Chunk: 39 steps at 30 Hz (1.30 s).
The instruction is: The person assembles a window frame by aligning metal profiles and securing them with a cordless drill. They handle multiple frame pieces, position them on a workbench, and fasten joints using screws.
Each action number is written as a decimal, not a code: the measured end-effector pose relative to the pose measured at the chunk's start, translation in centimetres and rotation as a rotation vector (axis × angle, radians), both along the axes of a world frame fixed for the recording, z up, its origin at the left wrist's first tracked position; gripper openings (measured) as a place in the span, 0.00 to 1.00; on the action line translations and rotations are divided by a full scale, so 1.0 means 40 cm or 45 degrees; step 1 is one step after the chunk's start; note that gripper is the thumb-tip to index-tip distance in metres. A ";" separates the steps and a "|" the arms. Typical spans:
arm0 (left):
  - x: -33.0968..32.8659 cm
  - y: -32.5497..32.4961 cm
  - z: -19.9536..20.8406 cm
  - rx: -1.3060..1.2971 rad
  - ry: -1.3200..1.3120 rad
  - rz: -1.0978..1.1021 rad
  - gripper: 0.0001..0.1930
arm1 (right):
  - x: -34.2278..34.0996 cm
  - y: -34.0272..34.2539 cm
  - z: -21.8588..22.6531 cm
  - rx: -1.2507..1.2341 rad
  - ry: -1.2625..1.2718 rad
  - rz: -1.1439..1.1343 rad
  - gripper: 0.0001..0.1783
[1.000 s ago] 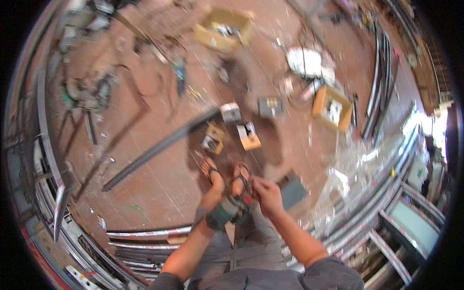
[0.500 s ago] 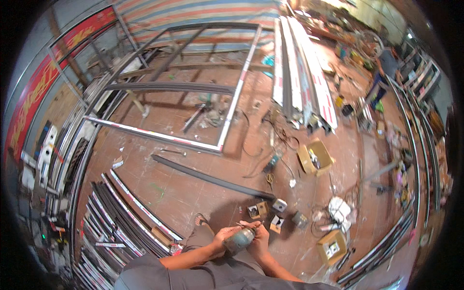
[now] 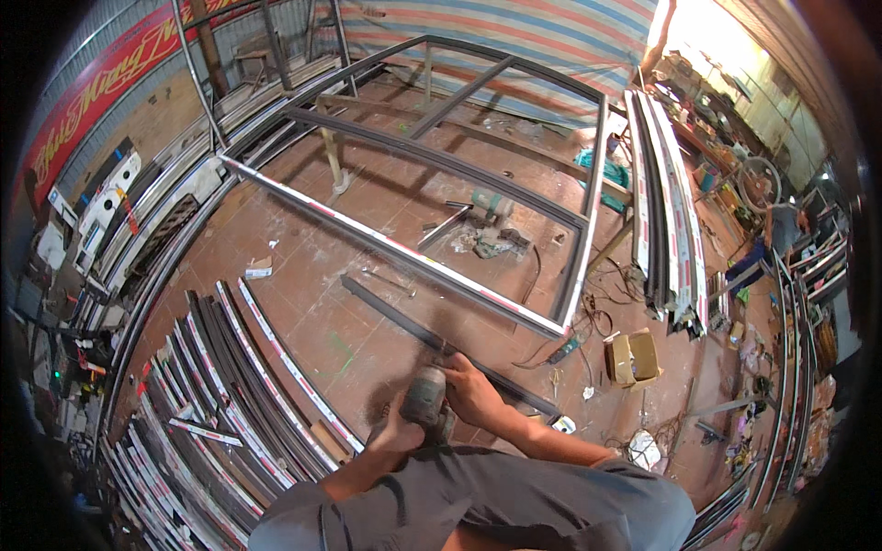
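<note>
A dark green-grey power drill (image 3: 424, 397) is held low in front of my lap, its thin bit pointing away from me. My left hand (image 3: 395, 433) is closed round its left side and handle. At the front end, the fingers of my right hand (image 3: 470, 390) are closed about the chuck. Just beyond the drill a long dark metal profile (image 3: 395, 317) lies on the tiled floor, apart from both hands as far as I can see. My knees hide part of the floor nearby.
Ahead stands a large dark rectangular frame (image 3: 441, 160) with white taped edges. Stacked profiles (image 3: 266, 395) lie at left, and long wrapped bars (image 3: 666, 211) at right. An open cardboard box (image 3: 634, 358) sits at right. Another person (image 3: 781, 230) is at the far right.
My view has shifted, with the large frame now nearer the middle. The drill has turned so its bit points away from me. Both hands stay on it.
</note>
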<state>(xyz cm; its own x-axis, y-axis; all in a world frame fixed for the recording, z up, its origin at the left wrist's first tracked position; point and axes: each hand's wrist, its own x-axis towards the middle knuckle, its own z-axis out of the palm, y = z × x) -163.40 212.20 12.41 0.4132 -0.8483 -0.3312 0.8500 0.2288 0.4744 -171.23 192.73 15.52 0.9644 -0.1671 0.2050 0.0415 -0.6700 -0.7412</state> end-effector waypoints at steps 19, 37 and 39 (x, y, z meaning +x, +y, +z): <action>1.019 0.058 0.132 0.361 -0.131 1.051 0.09 | 1.030 0.150 0.101 0.453 -0.122 0.527 0.61; 1.853 -0.451 0.369 0.393 -0.492 0.728 0.11 | 1.723 -0.272 0.113 0.893 -0.786 0.164 0.45; 2.021 -0.440 0.225 0.180 -0.415 0.550 0.13 | 1.733 -0.287 0.105 1.045 -0.740 0.055 0.42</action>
